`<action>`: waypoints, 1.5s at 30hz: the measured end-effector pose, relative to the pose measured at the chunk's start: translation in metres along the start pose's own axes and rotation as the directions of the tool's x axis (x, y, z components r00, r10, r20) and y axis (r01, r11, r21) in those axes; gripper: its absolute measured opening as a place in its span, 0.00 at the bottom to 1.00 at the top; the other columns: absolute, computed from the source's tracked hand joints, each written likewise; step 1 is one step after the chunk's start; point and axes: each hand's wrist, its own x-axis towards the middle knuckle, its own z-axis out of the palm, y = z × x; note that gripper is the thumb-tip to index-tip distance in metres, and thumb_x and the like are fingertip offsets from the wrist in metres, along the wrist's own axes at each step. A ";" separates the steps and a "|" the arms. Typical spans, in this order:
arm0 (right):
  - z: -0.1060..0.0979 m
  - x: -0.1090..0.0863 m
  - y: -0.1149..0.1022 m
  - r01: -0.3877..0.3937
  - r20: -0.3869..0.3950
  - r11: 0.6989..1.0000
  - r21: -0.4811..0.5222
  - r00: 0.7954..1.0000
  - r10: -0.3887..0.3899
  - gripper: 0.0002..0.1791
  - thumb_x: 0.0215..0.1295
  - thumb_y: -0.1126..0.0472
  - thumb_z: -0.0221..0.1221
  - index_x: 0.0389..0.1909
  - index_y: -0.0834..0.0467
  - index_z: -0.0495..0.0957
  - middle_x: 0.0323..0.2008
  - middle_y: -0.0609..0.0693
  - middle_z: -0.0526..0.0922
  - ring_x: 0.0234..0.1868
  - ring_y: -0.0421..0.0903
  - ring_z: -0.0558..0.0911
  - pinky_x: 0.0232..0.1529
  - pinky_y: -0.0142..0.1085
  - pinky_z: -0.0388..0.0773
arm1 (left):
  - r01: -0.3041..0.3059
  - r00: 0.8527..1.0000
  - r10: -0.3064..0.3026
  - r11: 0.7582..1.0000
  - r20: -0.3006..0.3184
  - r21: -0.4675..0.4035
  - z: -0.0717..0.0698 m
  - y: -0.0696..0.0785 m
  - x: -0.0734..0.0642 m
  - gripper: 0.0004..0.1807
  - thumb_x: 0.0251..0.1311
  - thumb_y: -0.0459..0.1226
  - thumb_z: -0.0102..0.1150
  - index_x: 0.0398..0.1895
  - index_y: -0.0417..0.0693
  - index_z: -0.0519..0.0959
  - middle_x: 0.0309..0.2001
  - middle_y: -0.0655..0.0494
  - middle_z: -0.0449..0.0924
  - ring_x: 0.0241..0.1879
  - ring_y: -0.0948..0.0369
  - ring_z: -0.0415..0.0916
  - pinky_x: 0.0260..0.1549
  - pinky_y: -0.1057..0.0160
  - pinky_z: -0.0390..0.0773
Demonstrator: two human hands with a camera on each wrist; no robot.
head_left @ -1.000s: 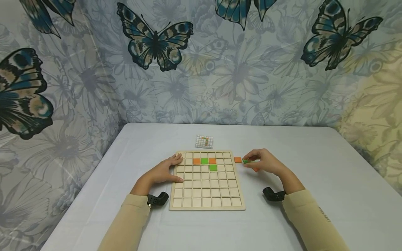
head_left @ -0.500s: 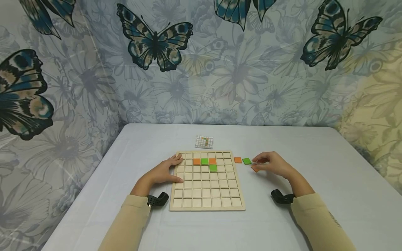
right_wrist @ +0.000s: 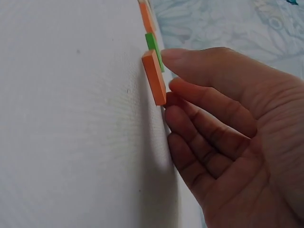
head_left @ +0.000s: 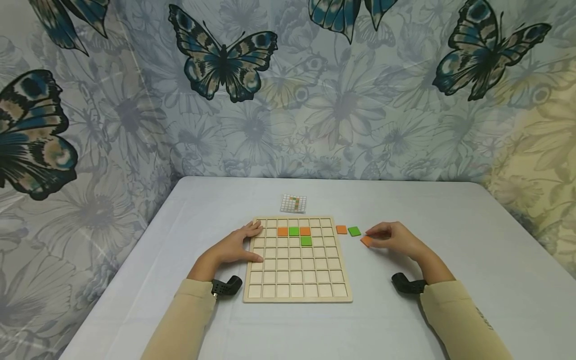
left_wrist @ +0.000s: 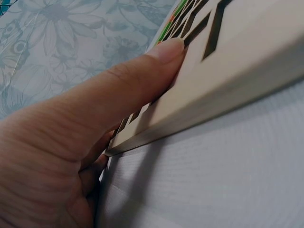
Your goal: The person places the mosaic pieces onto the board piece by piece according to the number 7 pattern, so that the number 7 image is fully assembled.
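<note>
Right hand (head_left: 399, 241) beside the nearer loose orange tile (head_left: 366, 242).
The tile lies just left of its parted thumb and fingers; the left hand (head_left: 230, 248), spread, rests on the board (head_left: 295, 277).

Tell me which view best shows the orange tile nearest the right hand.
The right wrist view: the orange tile appears close and large there, though nearly edge-on. The head view shows it small, from above, by the right hand. The left wrist view doesn't show it.
</note>
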 end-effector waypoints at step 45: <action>0.007 0.005 -0.014 0.041 -0.022 0.995 -0.096 0.999 -0.043 0.15 0.51 0.65 0.66 0.40 0.67 0.81 0.36 0.57 0.84 0.35 0.43 0.79 0.34 0.28 0.77 | 0.004 1.000 -0.004 1.000 0.000 0.006 0.000 0.000 0.000 0.52 0.40 0.50 0.73 0.70 0.47 0.58 0.74 0.53 0.45 0.74 0.50 0.35 0.70 0.43 0.43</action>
